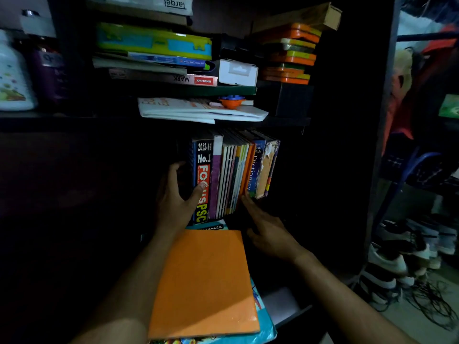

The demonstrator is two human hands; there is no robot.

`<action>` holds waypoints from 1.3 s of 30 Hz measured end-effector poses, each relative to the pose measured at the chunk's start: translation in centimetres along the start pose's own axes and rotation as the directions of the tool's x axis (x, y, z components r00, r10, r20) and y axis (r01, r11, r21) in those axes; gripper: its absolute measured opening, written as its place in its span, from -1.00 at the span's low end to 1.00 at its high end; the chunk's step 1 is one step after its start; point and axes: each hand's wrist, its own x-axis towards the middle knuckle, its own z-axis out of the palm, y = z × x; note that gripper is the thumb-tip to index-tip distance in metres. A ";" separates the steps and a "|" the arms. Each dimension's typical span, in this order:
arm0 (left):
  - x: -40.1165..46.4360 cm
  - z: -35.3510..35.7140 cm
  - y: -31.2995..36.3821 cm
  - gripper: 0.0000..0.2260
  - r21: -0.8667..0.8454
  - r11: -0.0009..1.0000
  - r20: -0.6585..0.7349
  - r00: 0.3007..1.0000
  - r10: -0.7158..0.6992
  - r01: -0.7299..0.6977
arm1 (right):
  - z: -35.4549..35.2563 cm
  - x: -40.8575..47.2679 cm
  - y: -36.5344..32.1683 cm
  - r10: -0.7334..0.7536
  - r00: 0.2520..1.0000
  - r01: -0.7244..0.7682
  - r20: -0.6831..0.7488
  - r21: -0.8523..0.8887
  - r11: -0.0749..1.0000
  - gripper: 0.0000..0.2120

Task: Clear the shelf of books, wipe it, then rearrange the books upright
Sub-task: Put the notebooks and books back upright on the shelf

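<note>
A row of books (pixel 233 175) stands upright on the dark lower shelf (pixel 285 214). The thick "Focus PSC" book (pixel 204 180) is at its left end and a blue Dictionary (pixel 257 167) is near its right end. My left hand (pixel 177 197) grips the left end of the row, thumb across the Focus PSC spine and fingers behind it. My right hand (pixel 267 224) lies with straight fingers, its fingertips touching the row's bottom right near the Dictionary. An orange-covered book (pixel 203 284) lies flat below, on top of a teal notebook (pixel 267 326).
The upper shelf (pixel 154 117) holds flat stacks of books, boxes and papers (pixel 159 58), an orange stack (pixel 290 53) and a white folded paper (pixel 198 110). Bottles (pixel 15 75) stand at far left. Shoes and cables (pixel 407 266) lie on the floor at right.
</note>
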 end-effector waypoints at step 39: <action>1.2 -0.7 -1.5 -0.20 0.006 1.000 0.071 0.997 0.022 -0.023 | -2.1 -2.1 0.2 0.596 0.382 0.053 -0.706 0.661 0.748 -0.85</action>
